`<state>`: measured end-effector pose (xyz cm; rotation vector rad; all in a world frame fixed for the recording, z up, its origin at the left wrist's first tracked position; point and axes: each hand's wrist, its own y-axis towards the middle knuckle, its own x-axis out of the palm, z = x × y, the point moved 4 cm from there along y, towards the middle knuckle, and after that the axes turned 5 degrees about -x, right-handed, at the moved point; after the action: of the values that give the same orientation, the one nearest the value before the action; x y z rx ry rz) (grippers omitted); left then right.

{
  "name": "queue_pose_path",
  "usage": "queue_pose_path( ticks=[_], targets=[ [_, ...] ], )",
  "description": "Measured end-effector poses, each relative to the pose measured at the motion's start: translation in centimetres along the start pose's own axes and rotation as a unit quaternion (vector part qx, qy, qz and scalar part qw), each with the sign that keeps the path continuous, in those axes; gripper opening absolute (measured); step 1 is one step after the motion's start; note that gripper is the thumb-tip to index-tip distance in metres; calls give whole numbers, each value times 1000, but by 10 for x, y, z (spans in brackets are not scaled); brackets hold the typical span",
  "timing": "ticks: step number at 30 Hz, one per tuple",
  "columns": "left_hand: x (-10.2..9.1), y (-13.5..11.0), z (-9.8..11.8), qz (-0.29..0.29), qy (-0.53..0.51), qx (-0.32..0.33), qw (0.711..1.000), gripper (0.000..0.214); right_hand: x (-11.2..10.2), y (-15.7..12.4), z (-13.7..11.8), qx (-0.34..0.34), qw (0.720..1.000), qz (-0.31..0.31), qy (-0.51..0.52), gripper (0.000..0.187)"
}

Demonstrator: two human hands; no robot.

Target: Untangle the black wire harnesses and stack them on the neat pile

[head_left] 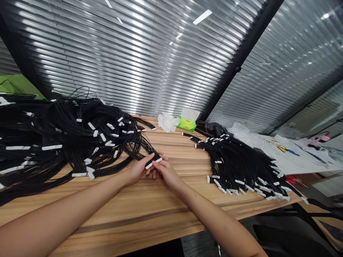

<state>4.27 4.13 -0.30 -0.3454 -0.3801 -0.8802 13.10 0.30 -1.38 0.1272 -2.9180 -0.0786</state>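
Over the middle of the wooden table, my left hand (pixel 139 169) and my right hand (pixel 166 172) meet at the end of a black cable harness (pixel 150 149). Its long white connector (pixel 153 163) lies between them, tilted up to the right. My left fingers pinch the connector's left end and the wires behind it; my right thumb presses its right part, with fingers closed underneath. The wires run back from the connector toward a large heap of black cable harnesses (pixel 64 132) with white connectors on the left. Some fingertips are hidden behind the connector.
On the right of the table (pixel 112 221) lies a second pile of black cables (pixel 235 164), connectors toward the front edge. A crumpled tissue (pixel 168 122) and a green tissue pack (pixel 187 124) stand at the back, before the blinds. Tools (pixel 288 150) lie on a white table farther right.
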Motion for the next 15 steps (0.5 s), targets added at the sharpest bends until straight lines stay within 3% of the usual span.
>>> queue_pose_path(
  ticks=[4,10,15],
  targets=[
    [0,0,-2,-1,20,-8,1000,43,2,-2,-1,0,1000,-4,6,37],
    [3,1,-1,-12,39,46,998,47,8,-5,-3,-20,1000,-8,-5,40],
    [-4,4,-5,17,54,36,998,56,5,-6,-6,-39,998,57,4,38]
  ],
)
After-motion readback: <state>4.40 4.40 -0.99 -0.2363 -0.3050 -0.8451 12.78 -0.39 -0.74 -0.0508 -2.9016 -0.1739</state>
